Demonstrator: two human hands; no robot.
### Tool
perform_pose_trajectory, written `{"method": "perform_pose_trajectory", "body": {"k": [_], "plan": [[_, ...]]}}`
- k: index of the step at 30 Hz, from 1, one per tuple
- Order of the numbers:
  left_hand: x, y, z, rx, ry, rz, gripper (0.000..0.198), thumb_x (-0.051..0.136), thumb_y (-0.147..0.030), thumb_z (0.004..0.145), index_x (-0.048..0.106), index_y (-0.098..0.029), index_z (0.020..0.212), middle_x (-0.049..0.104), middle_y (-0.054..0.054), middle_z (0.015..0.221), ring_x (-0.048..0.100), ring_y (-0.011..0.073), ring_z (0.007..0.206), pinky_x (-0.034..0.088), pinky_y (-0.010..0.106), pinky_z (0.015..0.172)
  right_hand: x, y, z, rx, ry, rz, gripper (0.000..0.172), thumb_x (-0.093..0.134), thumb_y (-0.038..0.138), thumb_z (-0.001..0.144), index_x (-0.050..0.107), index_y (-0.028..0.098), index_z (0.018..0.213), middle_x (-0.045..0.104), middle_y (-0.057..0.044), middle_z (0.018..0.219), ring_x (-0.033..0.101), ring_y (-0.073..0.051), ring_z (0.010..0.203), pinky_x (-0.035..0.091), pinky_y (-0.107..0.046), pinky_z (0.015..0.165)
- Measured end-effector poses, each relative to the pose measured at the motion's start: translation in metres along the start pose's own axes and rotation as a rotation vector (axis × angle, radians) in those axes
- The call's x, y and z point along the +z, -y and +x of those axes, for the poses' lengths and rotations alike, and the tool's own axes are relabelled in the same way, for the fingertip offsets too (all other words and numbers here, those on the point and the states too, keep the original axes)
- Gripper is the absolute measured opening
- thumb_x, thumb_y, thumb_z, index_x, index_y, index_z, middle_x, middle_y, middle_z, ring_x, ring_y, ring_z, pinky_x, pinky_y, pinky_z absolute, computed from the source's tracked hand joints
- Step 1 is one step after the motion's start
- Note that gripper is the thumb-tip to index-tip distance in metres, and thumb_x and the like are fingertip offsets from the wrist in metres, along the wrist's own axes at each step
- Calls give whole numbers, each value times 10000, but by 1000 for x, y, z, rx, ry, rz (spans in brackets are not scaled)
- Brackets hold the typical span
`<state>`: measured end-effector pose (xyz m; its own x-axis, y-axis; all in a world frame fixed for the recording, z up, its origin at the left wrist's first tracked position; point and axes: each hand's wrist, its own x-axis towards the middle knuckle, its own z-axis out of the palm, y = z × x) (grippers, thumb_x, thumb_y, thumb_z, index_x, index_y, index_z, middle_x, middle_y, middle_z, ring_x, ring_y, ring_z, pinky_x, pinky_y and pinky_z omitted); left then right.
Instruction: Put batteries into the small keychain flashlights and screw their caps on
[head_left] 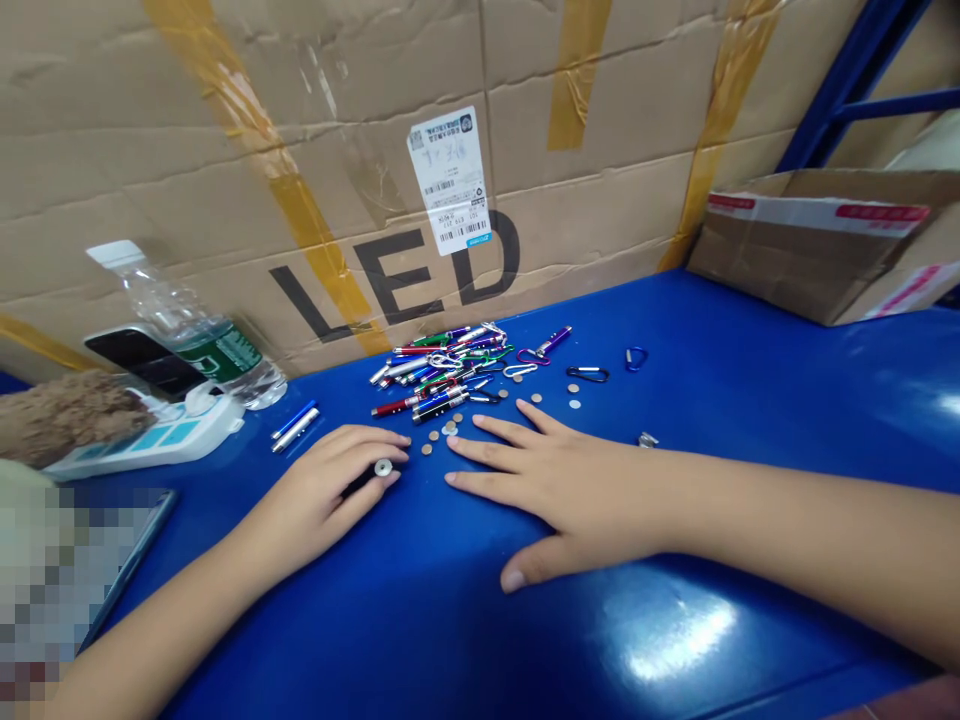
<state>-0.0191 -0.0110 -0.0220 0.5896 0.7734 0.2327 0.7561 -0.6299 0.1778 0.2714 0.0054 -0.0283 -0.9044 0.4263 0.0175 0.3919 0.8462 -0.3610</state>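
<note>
In the fingers of my left hand (pixel 341 485) is a small penlight (pixel 383 467), of which only the round silver end shows; the rest is hidden by the hand. My right hand (pixel 551 470) lies palm down with fingers spread, its fingertips beside several small round button cells (pixel 433 436). Beyond both hands is a heap of colourful metal penlights (pixel 442 372), some with carabiner clips. Two more penlights, a blue one (pixel 295 419) and a silver one (pixel 295 430), lie side by side left of the heap.
A large cardboard box (pixel 600 210) backs the blue table (pixel 420 620). On the left stand a water bottle (pixel 217 345), a phone (pixel 142 360) and a white power strip (pixel 165 440). Loose carabiners (pixel 587 374) lie right of the heap. An open carton (pixel 795 250) sits back right.
</note>
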Motion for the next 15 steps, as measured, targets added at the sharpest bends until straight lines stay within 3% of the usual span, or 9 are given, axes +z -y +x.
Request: {"method": "perform_pose_trajectory", "body": {"k": [4,9,15], "plan": [[1,0,0,19,-41,6,257,458,-310,951,638,-254,1126,671,55,1098,631,195,1020,522,326,896,-1,1,1,-13,-16,-55,811,448,709,832,340,242,1486,262,-116,1560,160,-366,1433,113,-582,1129],[1,1,-1,61,-7,-5,265,476,-297,953,609,-252,1178,689,36,1084,637,174,997,524,297,869,-2,-4,9,-37,-138,-183,585,471,571,902,533,198,1348,504,-156,1385,435,-313,1280,313,-512,1058],[1,0,-1,89,-14,-12,238,486,-294,949,637,-243,1126,702,26,1046,641,162,970,523,278,854,4,-10,18,-66,-224,-230,677,425,625,895,459,184,1408,412,-148,1473,299,-337,1374,198,-559,1102]]}}
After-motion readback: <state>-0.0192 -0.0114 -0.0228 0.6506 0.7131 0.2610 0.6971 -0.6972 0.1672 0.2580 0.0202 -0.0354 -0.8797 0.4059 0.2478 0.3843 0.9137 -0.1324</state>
